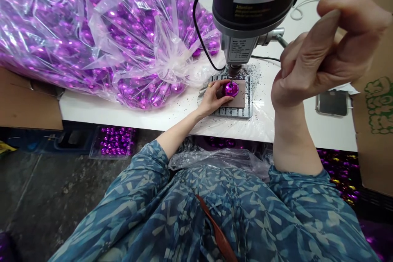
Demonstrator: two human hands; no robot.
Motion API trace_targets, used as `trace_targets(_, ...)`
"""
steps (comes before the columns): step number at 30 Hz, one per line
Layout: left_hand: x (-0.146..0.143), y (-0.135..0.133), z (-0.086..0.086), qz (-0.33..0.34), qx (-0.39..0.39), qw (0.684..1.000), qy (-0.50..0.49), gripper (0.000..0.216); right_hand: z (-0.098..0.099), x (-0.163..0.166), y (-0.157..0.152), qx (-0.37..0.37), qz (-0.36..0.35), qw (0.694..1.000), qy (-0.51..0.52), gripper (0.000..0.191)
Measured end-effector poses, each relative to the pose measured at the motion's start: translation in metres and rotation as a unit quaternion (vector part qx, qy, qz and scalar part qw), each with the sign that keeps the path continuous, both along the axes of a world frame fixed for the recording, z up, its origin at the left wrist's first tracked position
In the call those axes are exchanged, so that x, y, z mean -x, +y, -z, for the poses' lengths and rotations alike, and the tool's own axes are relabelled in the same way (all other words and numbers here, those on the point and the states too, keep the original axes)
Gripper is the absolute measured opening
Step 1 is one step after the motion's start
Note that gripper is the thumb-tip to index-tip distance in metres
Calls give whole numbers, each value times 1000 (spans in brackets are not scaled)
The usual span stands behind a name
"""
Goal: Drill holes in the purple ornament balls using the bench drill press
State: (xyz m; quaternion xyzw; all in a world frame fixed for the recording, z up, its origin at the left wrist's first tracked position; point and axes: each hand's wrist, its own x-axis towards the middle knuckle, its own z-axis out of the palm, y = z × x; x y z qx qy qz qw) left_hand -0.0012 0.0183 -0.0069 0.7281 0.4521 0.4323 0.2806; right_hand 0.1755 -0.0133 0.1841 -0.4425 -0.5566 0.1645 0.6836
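My left hand [212, 98] is closed around a shiny purple ball [231, 89], holding it on a brown pad on the metal base plate [247, 110] of a bench drill [248, 4]. The drill's bit comes down right onto the top of the ball. My right hand [319, 55] is raised at the right of the machine, its fingers wrapped round the drill's metal feed lever [278, 37].
A big clear plastic bag [101, 32] full of purple balls lies on the white table [129, 112] at the left. A cardboard box [376, 102] stands at the right. A tray of purple balls [114, 141] sits under the table. Dark dust surrounds the base plate.
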Motion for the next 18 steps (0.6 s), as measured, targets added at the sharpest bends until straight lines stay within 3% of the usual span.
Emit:
trace_targets(5,1,0,1,2,0,1000,2,66,24,-5,15,-55,-10,998,11,84)
trace_targets(13,1,-1,3,-2,-27,1000,12,67,59,-13,27,-71,0,997,-13,83)
trace_targets(15,1,-1,4,-4,-32,999,21,67,54,-11,22,-61,-2,998,-23,82)
trace_targets(18,0,2,5,-1,-36,999,22,65,19,-6,16,-45,10,999,-20,81)
